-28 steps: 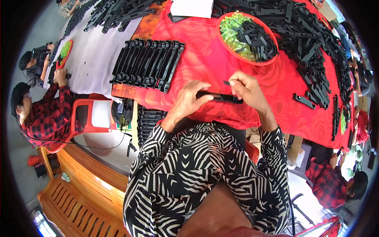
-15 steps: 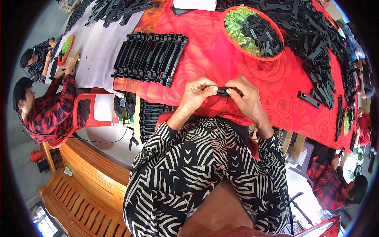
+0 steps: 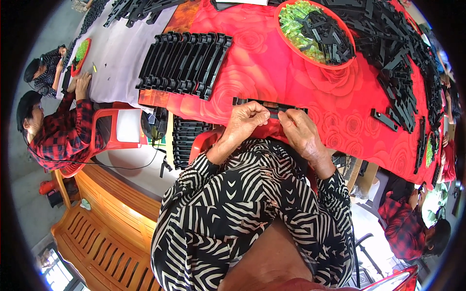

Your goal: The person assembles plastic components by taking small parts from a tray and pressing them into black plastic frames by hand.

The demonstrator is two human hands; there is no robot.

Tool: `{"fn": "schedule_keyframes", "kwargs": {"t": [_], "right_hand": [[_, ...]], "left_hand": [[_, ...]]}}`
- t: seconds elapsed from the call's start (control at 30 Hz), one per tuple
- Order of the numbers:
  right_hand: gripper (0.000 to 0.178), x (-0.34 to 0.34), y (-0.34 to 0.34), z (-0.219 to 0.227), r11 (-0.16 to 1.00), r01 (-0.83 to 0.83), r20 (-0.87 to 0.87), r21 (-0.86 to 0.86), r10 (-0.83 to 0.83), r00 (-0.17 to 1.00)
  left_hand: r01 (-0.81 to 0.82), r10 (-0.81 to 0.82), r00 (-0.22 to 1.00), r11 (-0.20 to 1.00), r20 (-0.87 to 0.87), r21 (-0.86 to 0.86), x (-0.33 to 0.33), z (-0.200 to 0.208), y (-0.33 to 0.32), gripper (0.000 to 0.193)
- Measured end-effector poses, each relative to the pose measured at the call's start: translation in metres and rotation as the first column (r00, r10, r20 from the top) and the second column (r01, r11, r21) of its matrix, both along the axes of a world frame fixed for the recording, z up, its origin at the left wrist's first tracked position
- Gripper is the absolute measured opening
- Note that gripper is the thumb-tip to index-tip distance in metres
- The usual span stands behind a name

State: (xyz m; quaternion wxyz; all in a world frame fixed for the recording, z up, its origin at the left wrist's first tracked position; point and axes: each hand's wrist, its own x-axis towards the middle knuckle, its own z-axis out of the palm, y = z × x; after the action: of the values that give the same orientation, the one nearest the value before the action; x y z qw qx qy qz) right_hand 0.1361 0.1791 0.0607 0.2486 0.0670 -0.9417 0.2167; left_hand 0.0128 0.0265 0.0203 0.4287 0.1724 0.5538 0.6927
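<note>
A long black plastic part (image 3: 270, 104) lies along the near edge of the red cloth, its ends showing past both my hands. My left hand (image 3: 247, 120) is closed in front of its left half, thumb and fingertips pinched together. Close to it, my right hand (image 3: 302, 130) is also closed, thumb against fingers, over the part's right half. Something dark shows in the narrow gap between the fingertips. Whether a small piece is pinched there, I cannot tell.
A row of black plastic parts (image 3: 184, 65) lies left on the table. Ahead stands a red-rimmed basin (image 3: 353, 48) with yellow-green and black pieces. Loose black parts (image 3: 388, 53) pile up at the right. People sit at both sides; a wooden bench (image 3: 109, 242) is behind left.
A short black stretch showed between my hands before; now a long black part shows beyond them. My fingers have changed their hold, and my right hand has turned and come slightly lower.
</note>
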Motion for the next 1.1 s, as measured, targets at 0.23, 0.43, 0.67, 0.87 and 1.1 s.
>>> {"fn": "schedule_keyframes", "kwargs": {"t": [0.23, 0.43, 0.67, 0.87, 1.1], "right_hand": [[0.026, -0.002, 0.015, -0.016, 0.983, 0.053, 0.039, -0.175, -0.047, 0.998], [0.021, -0.017, 0.024, -0.024, 0.985, 0.038, 0.073, -0.166, -0.026, 0.997], [0.015, -0.018, 0.021, -0.030, 0.990, 0.016, 0.081, -0.138, -0.005, 0.997], [0.018, -0.024, 0.018, -0.034, 0.991, -0.032, 0.029, -0.128, 0.036, 0.999], [0.017, -0.028, 0.018, -0.034, 0.996, -0.035, 0.044, -0.087, 0.039, 0.998]], "left_hand": [[-0.330, 0.122, 0.284, 0.944, -0.951, 0.022, -0.013, 0.008, -0.014, 0.023], [-0.243, -0.059, 0.177, 0.965, -0.982, -0.102, -0.024, -0.007, -0.023, 0.026], [-0.162, -0.162, 0.145, 0.969, -0.976, -0.185, -0.024, -0.016, -0.011, 0.026], [-0.151, -0.196, 0.103, 0.966, -0.975, -0.210, -0.027, -0.024, -0.008, 0.024], [-0.148, -0.263, 0.164, 0.946, -0.951, -0.288, -0.027, -0.014, -0.006, 0.023]]}}
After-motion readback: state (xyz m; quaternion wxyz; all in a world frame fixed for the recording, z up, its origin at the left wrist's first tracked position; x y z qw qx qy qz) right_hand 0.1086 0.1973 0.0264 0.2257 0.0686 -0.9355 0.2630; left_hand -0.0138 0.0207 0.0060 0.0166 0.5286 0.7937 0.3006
